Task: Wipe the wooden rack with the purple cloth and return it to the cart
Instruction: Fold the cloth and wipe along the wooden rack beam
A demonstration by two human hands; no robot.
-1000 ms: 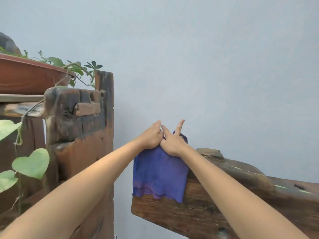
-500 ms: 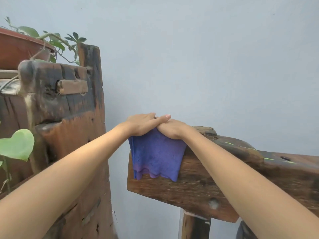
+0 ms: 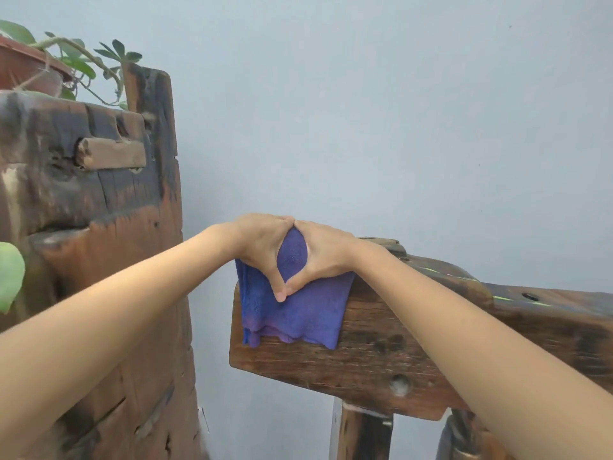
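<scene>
Near the middle of the frame, your left hand (image 3: 262,250) and your right hand (image 3: 323,254) lie flat on the purple cloth (image 3: 295,313). The palms press down, the thumbs touch each other at their tips lower down and the index fingers meet on top, so a piece of cloth shows between them. Neither hand pinches the fabric; both only hold it against the wood.

The cloth is draped over the left end of the wooden beam (image 3: 381,356), and its loose edge hangs down on the side that faces you. This beam runs with its long axis from the centre toward the right edge of the frame, a little downward, with its cut end pointing left toward the tall wooden rack post (image 3: 109,227).

I judge that the task is at its end or close to it: the cloth looks placed and smoothed, not rubbing. Whether this beam belongs to the cart, I cannot tell. What remains is probably to lift your hands away.
</scene>
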